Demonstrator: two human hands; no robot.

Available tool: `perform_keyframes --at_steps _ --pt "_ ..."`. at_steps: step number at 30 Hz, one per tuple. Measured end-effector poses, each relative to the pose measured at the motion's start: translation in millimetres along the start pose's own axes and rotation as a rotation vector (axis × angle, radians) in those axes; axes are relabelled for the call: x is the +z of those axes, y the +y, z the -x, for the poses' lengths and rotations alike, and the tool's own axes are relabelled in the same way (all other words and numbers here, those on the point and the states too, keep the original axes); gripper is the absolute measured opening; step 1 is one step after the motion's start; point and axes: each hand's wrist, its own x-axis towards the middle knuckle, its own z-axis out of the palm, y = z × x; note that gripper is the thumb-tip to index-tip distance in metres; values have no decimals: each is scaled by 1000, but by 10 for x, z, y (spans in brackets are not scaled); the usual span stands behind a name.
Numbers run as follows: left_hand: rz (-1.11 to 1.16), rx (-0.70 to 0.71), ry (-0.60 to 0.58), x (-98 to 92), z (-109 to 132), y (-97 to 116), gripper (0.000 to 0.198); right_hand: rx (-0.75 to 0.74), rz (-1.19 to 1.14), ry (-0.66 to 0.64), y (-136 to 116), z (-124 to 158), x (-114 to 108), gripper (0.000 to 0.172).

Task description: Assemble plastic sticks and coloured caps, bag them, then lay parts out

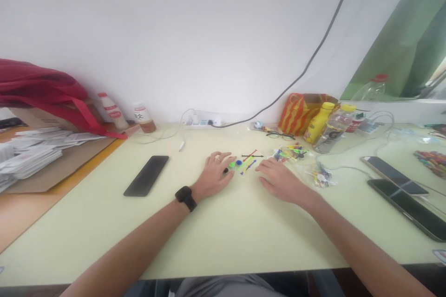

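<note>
My left hand (213, 176), with a ring and a black wristwatch (186, 197), rests on the table with its fingers apart. Small round plastic pieces lie at its fingertips: a black one (226, 170), a green one (232, 164) and a blue one (239, 163). Whether the hand touches them I cannot tell. To their right are thin arrow-shaped plastic sticks, among them a black one (258, 156), a red one (248, 156) and a blue one (251, 167). Close to these, my right hand (280, 180) lies palm down, fingers stretched out, with nothing visible in it.
Beyond my right hand lie a bag of colourful pieces (291, 152) and a smaller bag (322, 177). A dark phone (146, 176) is on the left, two more phones on the right. Bottles, eyeglasses (280, 136), a striped bag (296, 113) and a power strip (202, 122) stand along the wall.
</note>
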Motion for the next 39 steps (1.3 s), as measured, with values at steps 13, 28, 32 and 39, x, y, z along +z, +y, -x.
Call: perform_keyframes --at_steps 13,28,32,39 --pt "33 209 -19 31 -25 75 21 54 253 12 -24 -251 362 24" --pt "102 275 64 -28 10 240 21 177 64 160 19 -408 548 16" --pt "36 331 -59 6 27 294 21 135 -18 187 11 -394 546 15" --pt "6 268 -98 -24 31 264 19 112 -140 183 20 -313 489 9"
